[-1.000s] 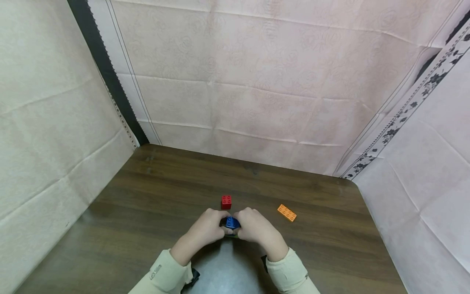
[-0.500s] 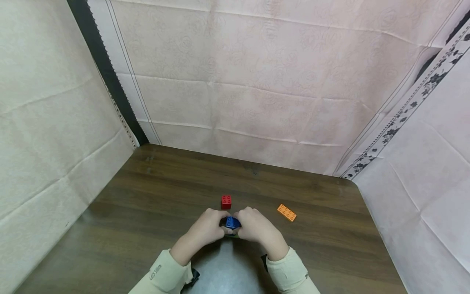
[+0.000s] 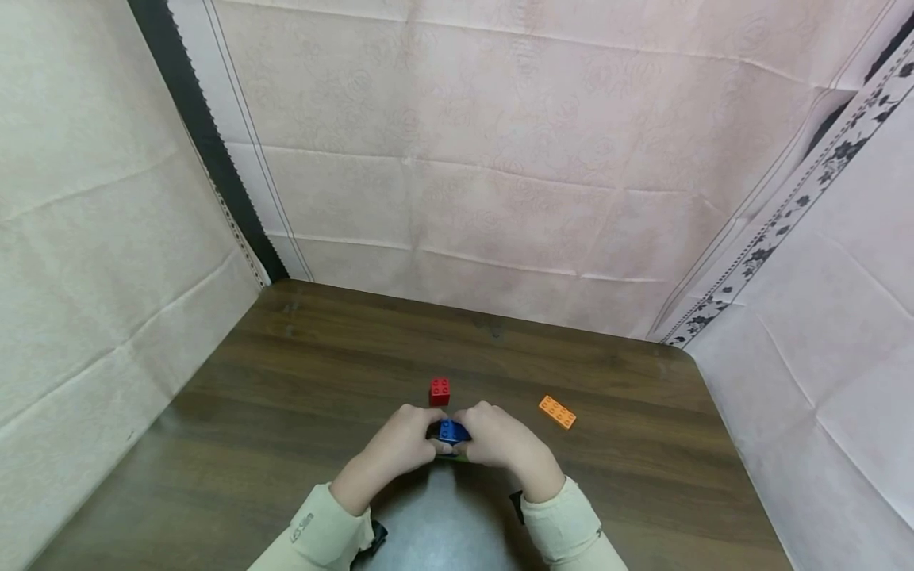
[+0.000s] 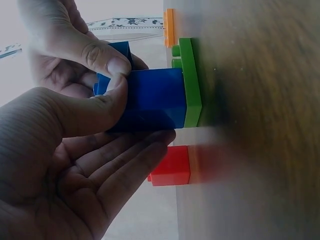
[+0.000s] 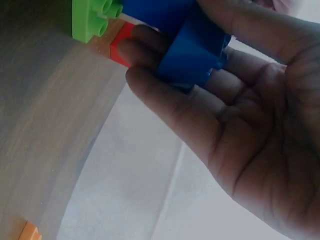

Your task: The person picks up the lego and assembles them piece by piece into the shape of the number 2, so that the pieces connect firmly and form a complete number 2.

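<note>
Seen from the head, two hands meet low in the middle over a brown wooden worktop point(image 3: 343, 349), the left hand point(image 3: 403, 438) and right hand point(image 3: 500, 444) both curled around a blue toy block point(image 3: 450, 431) set directly between them. A thin green edge shows beneath it; a red brick point(image 3: 439, 392) stands just beyond the fingers, and a flat orange brick point(image 3: 557, 412) lies farther off, past the right hand. Pale cloth point(image 3: 464, 159) surrounds the worktop. The left wrist view, turned sideways, reveals what the head view mostly hides: a broad blue side stands against a green studded base point(image 4: 191, 85), with two green studs exposed beside it. The left hand grasps the block, thumb on top and fingers stretched along its side, while the right thumb presses close by; the red brick is partly covered by the left fingertips. The right wrist view shows the right hand's palm side, its fingers and thumb gripping an angled blue part point(image 5: 192, 52) that meets the other blue surface; whether it is a separate block cannot be told. The green studs appear at upper left, and a corner of orange at lower left.
</note>
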Action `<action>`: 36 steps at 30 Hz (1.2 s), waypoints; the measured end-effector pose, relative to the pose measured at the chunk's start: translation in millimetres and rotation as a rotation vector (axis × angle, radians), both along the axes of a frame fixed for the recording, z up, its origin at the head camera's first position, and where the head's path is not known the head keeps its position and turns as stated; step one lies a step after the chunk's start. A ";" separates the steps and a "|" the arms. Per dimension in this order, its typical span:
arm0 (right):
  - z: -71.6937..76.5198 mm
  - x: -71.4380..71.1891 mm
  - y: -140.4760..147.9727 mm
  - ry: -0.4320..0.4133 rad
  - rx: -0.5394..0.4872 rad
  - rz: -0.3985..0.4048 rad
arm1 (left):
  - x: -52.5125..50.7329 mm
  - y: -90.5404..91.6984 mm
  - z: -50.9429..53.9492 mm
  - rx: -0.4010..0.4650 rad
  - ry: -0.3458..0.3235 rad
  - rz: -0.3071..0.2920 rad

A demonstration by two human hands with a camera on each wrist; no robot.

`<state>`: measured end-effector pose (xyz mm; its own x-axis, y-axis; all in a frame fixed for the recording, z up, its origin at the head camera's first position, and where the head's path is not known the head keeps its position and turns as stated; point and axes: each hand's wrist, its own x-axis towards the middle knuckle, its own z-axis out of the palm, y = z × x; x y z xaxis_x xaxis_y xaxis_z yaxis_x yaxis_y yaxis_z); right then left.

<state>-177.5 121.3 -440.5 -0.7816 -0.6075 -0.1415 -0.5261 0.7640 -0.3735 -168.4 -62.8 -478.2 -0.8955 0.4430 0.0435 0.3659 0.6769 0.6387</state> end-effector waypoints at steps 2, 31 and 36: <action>0.7 -1.8 2.3 -0.036 -0.014 0.013 | 0.1 -0.6 -0.1 0.004 -0.002 -0.006; -26.1 -77.8 9.4 0.031 -0.217 0.033 | -2.1 -0.6 1.8 -0.046 -0.038 -0.017; -33.9 -86.7 3.2 -0.003 -0.194 0.027 | -1.6 -1.0 0.9 -0.040 -0.046 -0.011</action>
